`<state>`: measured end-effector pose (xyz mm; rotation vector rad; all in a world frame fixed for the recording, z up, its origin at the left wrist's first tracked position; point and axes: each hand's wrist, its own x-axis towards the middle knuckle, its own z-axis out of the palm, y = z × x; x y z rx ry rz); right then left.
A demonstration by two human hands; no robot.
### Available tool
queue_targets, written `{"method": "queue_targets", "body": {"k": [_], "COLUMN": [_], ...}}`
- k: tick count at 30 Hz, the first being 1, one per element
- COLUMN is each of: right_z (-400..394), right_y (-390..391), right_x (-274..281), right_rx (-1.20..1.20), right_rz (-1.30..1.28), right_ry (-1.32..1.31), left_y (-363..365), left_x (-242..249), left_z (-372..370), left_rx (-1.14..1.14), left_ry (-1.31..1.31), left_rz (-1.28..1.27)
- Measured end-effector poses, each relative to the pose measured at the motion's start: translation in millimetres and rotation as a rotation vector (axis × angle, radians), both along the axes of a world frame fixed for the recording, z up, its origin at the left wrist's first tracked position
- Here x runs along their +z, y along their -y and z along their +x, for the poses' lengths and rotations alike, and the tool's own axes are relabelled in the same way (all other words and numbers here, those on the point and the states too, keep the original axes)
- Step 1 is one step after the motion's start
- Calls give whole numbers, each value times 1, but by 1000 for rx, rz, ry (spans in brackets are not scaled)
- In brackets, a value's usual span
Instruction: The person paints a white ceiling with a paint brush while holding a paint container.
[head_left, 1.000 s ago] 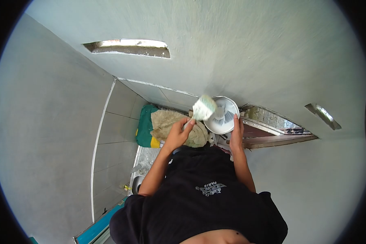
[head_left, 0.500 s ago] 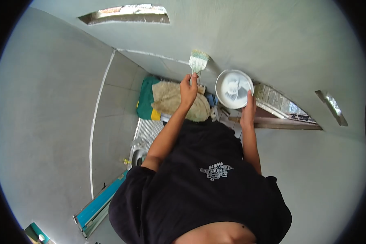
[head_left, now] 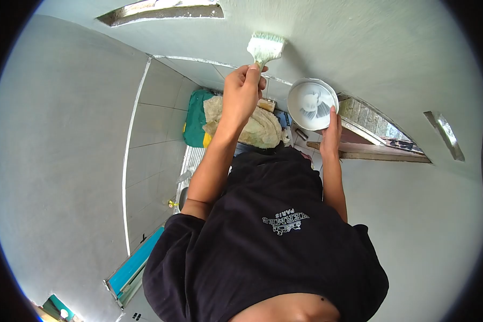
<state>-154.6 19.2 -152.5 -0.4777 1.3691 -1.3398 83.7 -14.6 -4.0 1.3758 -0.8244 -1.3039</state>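
Observation:
In my left hand (head_left: 241,94) is a paintbrush (head_left: 265,49), its handle pinched between thumb and fingers. White paint covers the brush, and its bristles point up at the grey wall (head_left: 354,37), with a shadow falling beside it. My right hand (head_left: 331,134) holds a round white bowl (head_left: 300,118) by its near right side, thumb at the rim and the other fingers mostly hidden beneath. Inside the bowl is white paint (head_left: 312,101), with darker streaks where the bottom shows through.
A slot opening (head_left: 166,12) is cut in the wall at upper left, a narrower one (head_left: 446,137) at right. Below the bowl lies a triangular-looking window opening (head_left: 367,121). A beige cloth (head_left: 260,129) and a green item (head_left: 196,115) lie below my left hand, near tiled walls (head_left: 150,123).
My left hand has moved the brush up the wall, away from my body. The bowl has shifted slightly up and to the right in view, still held.

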Motion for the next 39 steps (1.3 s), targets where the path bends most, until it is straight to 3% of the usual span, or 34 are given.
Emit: {"method": "queue_targets", "body": {"k": [3, 5, 7, 9, 13, 15, 16, 18, 19, 22, 25, 30, 31, 35, 37, 39], "right_z": [0, -2, -2, 0, -3, -10, -11, -12, -11, -11, -14, -6, -6, -5, -5, -3], "right_y": [-2, -4, -8, -11, -16, -19, -20, -23, -21, -25, -25, -24, -24, -25, -25, -26], "right_x": [-1, -5, -6, -5, -18, -18, -18, -18, -14, -10, -15, -2, -3, -11, -7, 1], "right_rx": [10, 5, 3, 2, -64, 16, 22, 39, 38, 21, 39, 6, 3, -37, -20, 28], "right_rz": [8, 29, 45, 22, 60, 65, 76, 48, 40, 97, 58, 85, 84, 106, 99, 64], "right_ry": [2, -33, -72, -33, -41, -38, -40, -24, -30, -57, -80, -56, -56, -60, -55, -28], "left_y": [-11, -9, 0, 7, 3, -5, -6, -5, -2, 7, 1, -12, -14, 3, 21, 33], "left_x": [17, 9, -15, -56, -180, -247, -264, -269, -255, -189, -88, 34, 49, 75, 53, 6], "left_z": [-4, -9, -14, -18, -16, -9, -5, -1, 1, 3, -2, -4, -5, -13, -16, -12], "left_rx": [16, 76, 92, 117, 160, 168, 170, 149, 120, 6, -54, -5, -11, 9, 17, -44], "left_ry": [31, 136, 89, 47, 363, 461, 565, 486, 409, 255, 57, 29, 72, 103, 67, 194], "left_rz": [-99, -305, -331, -360, -256, -184, -107, -9, 89, 42, 15, -115, -247, -571, -563, -499]}}
